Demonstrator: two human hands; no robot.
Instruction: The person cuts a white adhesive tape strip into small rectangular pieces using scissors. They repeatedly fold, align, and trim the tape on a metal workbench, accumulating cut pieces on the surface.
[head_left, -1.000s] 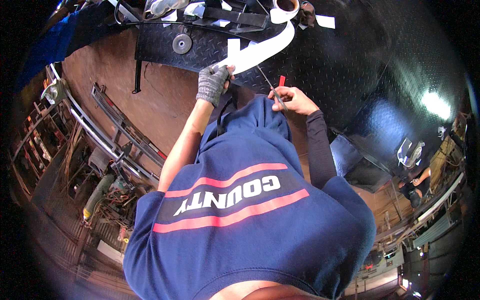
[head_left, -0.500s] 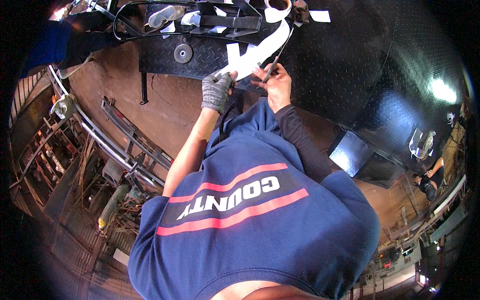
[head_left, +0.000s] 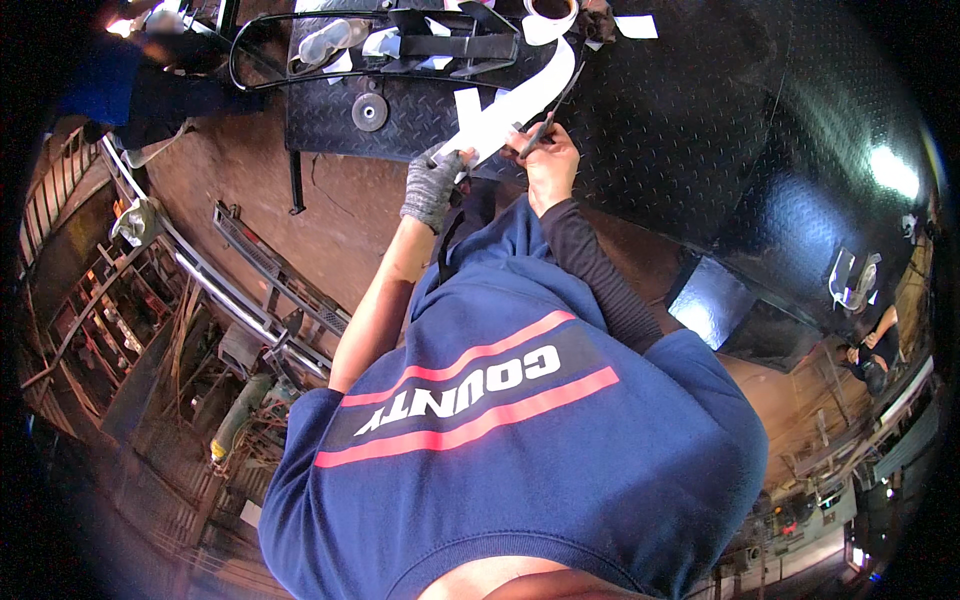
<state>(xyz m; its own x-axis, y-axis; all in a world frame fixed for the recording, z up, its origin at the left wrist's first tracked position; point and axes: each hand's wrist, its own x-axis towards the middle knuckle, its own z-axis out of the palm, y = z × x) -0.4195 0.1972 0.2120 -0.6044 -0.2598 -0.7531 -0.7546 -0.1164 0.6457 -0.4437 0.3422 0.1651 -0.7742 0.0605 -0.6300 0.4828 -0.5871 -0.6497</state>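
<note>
My left hand [head_left: 431,185], in a grey knitted fingerless glove, pinches the near end of a wide white tape strip [head_left: 510,118]. The strip curves up and away to a white tape roll [head_left: 553,18] at the far edge of view. Beside the strip, my right hand [head_left: 550,165] is bare and closed around a slim dark tool [head_left: 538,134] with a long thin end; it looks like scissors, but the kind is not clear. The right fingertips are close to the strip's edge; whether they touch it is hard to see.
Under the strip lies a black diamond-plate surface [head_left: 660,130]. On it are a round metal disc [head_left: 369,112], goggles [head_left: 330,40], a black frame [head_left: 455,46] and white scraps [head_left: 636,27]. Long metal rails [head_left: 225,300] are at left. Other people appear at far left and right [head_left: 880,340].
The view has shifted slightly, so the surroundings sit a little differently. Both hands stay at the strip's near end, with the right hand and its dark tool nearly in place.
</note>
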